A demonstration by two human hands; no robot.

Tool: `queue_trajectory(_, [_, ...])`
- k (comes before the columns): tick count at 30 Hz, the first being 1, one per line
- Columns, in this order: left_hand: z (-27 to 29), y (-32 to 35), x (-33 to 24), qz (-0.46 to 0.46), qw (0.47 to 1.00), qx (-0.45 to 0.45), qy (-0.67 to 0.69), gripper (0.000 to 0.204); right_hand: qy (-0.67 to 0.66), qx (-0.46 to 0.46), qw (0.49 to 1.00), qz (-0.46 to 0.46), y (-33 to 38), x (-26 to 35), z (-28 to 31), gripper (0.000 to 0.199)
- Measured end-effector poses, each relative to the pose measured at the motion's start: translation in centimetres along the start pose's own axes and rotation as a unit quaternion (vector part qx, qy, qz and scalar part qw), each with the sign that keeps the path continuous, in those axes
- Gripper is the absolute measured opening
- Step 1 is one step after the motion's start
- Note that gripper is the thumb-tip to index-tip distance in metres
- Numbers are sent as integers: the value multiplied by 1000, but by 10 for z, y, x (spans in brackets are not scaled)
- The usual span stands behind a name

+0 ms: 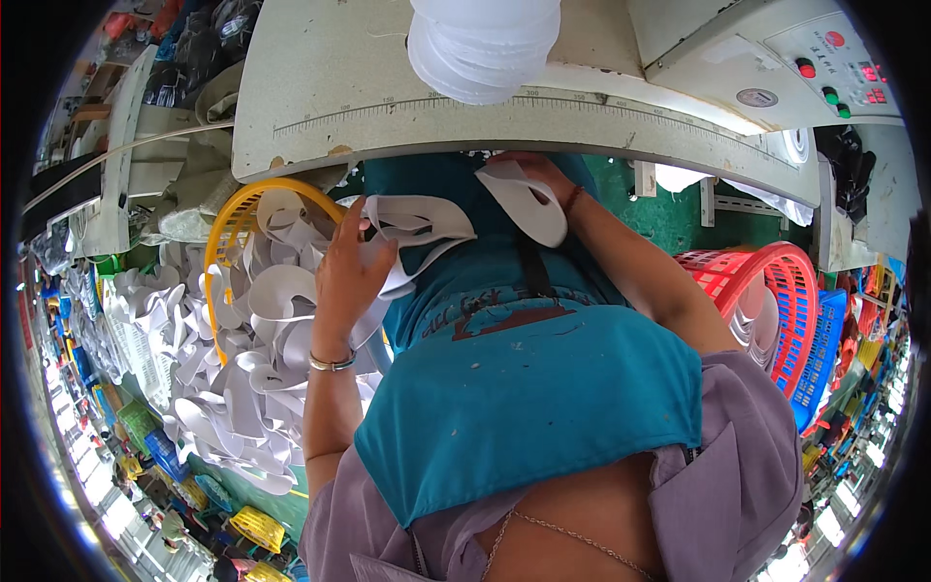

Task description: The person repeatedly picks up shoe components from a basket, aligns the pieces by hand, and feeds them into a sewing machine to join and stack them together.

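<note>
While the person sits at a machine table [320, 116], both hands work white cut pieces over the lap. The left hand [349, 267] has its fingers curled around a curved white piece [417, 228], thumb and fingers pressed onto its edge near the apron [524, 388]. The right hand [543, 179] is just under the table's front edge, pinching a second white piece [529, 209] that droops from its fingers in a loop.

The pieces look thin, light and floppy (foam or fabric lining, I cannot tell which). They bend under their own weight, so a hold at one end lets the rest hang and twist. A pinch on the broad middle of the curve, or one hold at each end, should keep the shape flat. The surface looks matte, not slippery, and a light pinch should be enough; a hard squeeze could crease them.

To the person's left, a yellow basket [238, 209] overflows with many more of the same pieces, tangled together, so lifting one may drag its neighbours. A red basket [776, 276] at the right holds a few white pieces too. A stack of white discs [480, 48] sits on the table, and a control panel [834, 68] with red and green buttons lies at the far right.
</note>
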State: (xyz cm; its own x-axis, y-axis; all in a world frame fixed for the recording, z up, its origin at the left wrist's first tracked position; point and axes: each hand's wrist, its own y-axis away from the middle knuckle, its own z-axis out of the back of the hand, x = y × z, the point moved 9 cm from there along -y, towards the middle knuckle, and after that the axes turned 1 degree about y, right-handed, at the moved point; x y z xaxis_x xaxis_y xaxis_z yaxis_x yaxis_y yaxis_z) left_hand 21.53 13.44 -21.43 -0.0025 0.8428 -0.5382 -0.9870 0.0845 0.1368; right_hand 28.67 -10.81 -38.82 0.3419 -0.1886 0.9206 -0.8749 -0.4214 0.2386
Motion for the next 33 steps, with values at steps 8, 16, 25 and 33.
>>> queue_trajectory(8, [47,-15,-45,-59,995,-37,-68,37,35,175,982,-66,17,65,-96,23])
queue_trajectory(16, [47,-16,-92,-113,923,119,348,18,38,191,973,125,51,206,-146,21])
queue_trajectory(25, [52,-39,-162,-125,783,225,567,25,371,-100,828,407,89,330,-116,24])
queue_trajectory(33, [90,-51,-223,-151,729,208,635,20,279,4,820,500,138,397,-128,34])
